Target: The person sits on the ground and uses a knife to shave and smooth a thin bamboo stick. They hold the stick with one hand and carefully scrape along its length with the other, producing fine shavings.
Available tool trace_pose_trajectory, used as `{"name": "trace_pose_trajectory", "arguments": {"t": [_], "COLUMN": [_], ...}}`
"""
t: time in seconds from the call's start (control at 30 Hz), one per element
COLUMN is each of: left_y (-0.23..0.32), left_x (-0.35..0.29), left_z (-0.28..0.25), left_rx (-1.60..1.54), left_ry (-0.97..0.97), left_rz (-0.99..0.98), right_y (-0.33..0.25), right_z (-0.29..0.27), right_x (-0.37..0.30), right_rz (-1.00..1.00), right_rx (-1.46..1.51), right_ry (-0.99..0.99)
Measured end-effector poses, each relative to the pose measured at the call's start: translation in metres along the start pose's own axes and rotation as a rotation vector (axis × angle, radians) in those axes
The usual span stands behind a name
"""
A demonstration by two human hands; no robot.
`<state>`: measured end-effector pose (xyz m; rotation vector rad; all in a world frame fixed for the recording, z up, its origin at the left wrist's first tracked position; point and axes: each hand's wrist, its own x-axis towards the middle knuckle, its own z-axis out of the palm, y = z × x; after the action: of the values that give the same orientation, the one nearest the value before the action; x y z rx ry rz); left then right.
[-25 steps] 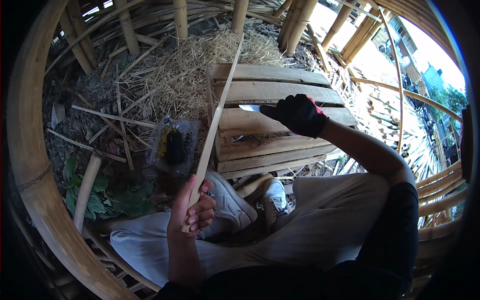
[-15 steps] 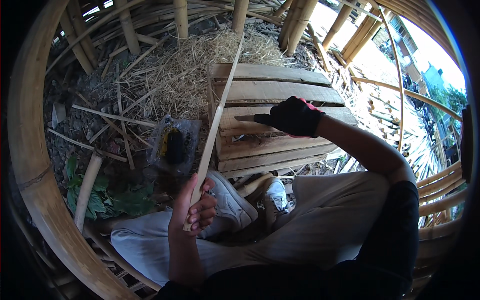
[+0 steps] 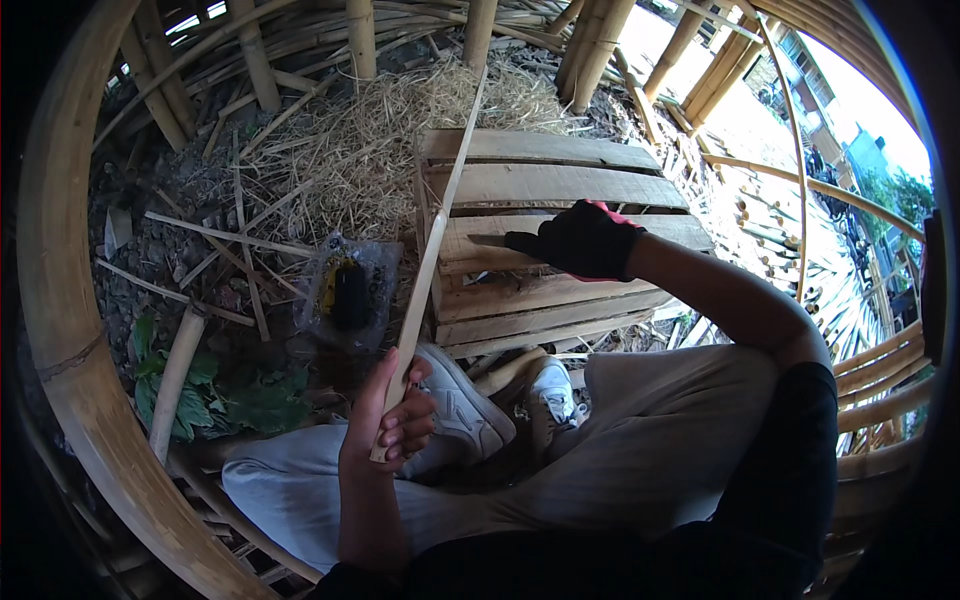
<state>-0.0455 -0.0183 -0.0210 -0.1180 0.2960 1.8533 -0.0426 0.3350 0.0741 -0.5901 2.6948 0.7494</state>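
My left hand (image 3: 392,415), bare, is wrapped round the near end of a long split bamboo strip (image 3: 424,275). The strip slants up and away, broad near my hand and thinner past a node, its far tip over the straw. In a black and red glove, my right hand (image 3: 585,243) is closed round a knife whose short blade (image 3: 488,240) points left toward the strip, with a small gap between them. The knife's handle is hidden in the glove. Under both lies a slatted wooden crate (image 3: 560,183).
A pile of straw-like shavings (image 3: 400,130) lies beyond the crate. Left of the strip is a clear plastic bag (image 3: 350,290) with something black and yellow inside. Bamboo posts (image 3: 362,40) and a thick curved bamboo pole (image 3: 95,390) surround me. My shoes (image 3: 465,405) are in front of the crate.
My right hand and the knife have shifted very slightly, with the blade a touch lower. The left hand and the strip are almost where they were.
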Motion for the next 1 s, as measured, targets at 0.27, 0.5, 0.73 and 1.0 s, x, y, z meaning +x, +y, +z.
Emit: {"name": "trace_pose_trajectory", "arguments": {"t": [0.27, 0.5, 0.73, 1.0], "left_y": [-0.002, -0.003, -0.001, -0.002], "left_x": [0.001, 0.002, -0.004, -0.002], "left_z": [-0.001, -0.001, 0.003, 0.003], "left_rx": [0.027, -0.032, 0.019, 0.101], "left_ry": [0.013, -0.008, -0.016, 0.03], "left_rz": [0.013, 0.013, 0.013, 0.016], "right_y": [0.004, 0.031, 0.101, 0.079], "right_z": [-0.003, 0.017, 0.068, 0.067], "right_x": [0.02, 0.046, 0.037, 0.036], "right_rz": [0.282, 0.241, 0.455, 0.49], "right_rx": [0.105, 0.139, 0.003, 0.032], "right_ry": [0.109, 0.05, -0.075, 0.174]}}
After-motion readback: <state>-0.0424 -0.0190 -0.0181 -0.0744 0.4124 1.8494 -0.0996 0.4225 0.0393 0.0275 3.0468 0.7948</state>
